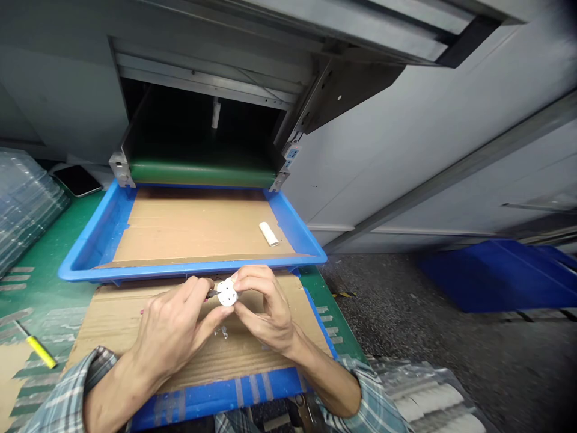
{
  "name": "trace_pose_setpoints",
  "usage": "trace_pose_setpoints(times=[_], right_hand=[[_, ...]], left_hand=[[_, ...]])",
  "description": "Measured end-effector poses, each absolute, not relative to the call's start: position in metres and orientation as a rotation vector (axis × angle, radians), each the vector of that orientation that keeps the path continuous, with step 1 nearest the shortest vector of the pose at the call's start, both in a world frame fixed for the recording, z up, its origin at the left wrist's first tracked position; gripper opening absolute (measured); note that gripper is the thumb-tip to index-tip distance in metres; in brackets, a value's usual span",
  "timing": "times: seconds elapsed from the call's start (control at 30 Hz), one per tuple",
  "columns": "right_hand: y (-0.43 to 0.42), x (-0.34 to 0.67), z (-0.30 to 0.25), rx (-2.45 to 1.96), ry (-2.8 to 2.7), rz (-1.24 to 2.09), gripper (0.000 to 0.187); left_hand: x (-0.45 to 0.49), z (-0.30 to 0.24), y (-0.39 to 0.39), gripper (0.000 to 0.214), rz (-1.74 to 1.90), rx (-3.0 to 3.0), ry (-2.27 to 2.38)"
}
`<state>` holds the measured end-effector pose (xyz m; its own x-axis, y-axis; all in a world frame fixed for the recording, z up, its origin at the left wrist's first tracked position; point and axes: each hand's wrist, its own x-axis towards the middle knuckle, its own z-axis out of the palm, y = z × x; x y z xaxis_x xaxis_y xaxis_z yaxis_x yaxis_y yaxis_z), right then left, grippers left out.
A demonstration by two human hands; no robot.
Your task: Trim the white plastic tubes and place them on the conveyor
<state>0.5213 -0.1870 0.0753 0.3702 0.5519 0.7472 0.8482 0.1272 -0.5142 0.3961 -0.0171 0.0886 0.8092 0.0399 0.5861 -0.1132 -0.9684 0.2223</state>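
Between the fingertips of my right hand (265, 304) is a white round plastic piece (228, 293), its flat face with several small dark holes turned toward me. My left hand (174, 319) is closed round a small tool with a dark narrow tip (211, 294). Bits of red show beside that hand, but most of the tool is hidden by the fingers. The dark tip meets the left edge of the white piece, and my left thumb touches its lower rim. Small clear scraps (221, 331) lie on the cardboard (252, 355) under my hands.
Beyond my hands stands a blue tray (198, 267) lined with cardboard, holding a white tube (268, 234). A green conveyor belt (202, 171) ends above it, with another white tube (216, 114) farther in. A yellow-handled screwdriver (41, 352) and a phone (78, 180) lie left.
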Motion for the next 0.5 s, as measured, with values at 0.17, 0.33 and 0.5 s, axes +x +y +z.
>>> trace_pose_setpoints(times=[0.17, 0.33, 0.5], right_hand=[[-0.1867, 0.5205, 0.0758, -1.543, -1.309, -0.326, 0.033], [-0.1865, 0.5204, 0.0756, -1.529, -1.311, -0.319, 0.035], [-0.1871, 0.5204, 0.0755, -1.533, -1.314, -0.328, 0.036]], left_hand=[[0.3959, 0.089, -0.0163, 0.038, 0.926, 2.758, -0.071], [0.3961, 0.0877, -0.015, 0.039, 0.935, 2.787, -0.069], [0.397, 0.0897, -0.0161, 0.041, 0.968, 2.822, -0.085]])
